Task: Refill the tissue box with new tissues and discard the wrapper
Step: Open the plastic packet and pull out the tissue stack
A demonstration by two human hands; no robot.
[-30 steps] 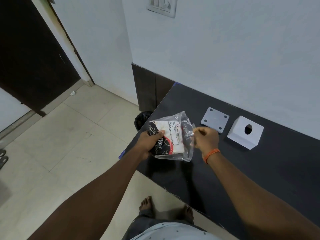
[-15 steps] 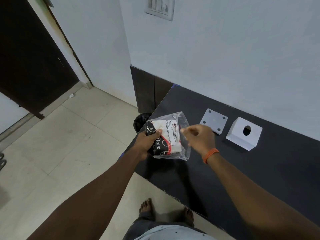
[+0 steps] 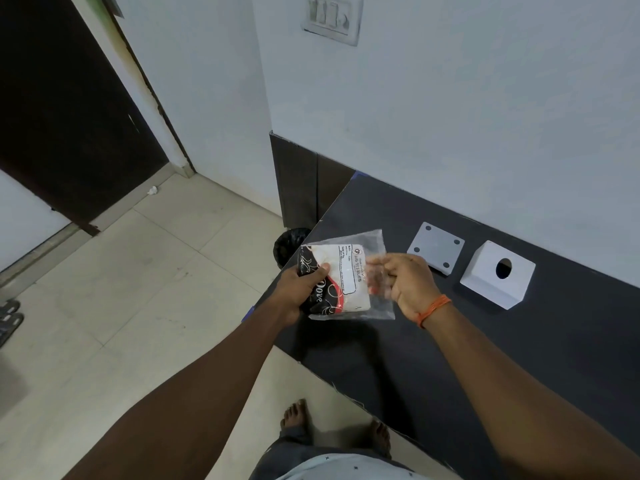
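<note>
I hold a pack of tissues (image 3: 343,282) in a clear plastic wrapper with black, red and white print, above the left end of the black table (image 3: 519,348). My left hand (image 3: 300,292) grips its left, dark end. My right hand (image 3: 405,282) pinches the loose clear plastic at its right side. The white tissue box (image 3: 495,276) with a round hole lies on the table to the right. Its flat white base plate (image 3: 435,248) with corner holes lies beside it, nearer the pack.
A black bin (image 3: 290,244) stands on the floor just past the table's left edge, partly hidden behind the pack. The wall runs along the table's far side. A dark door (image 3: 62,112) is at the far left, and my bare feet (image 3: 298,415) stand below.
My right hand has slid left along the wrapper's clear end, which now lies flatter against the pack. The view has shifted slightly; the left hand keeps its grip.
</note>
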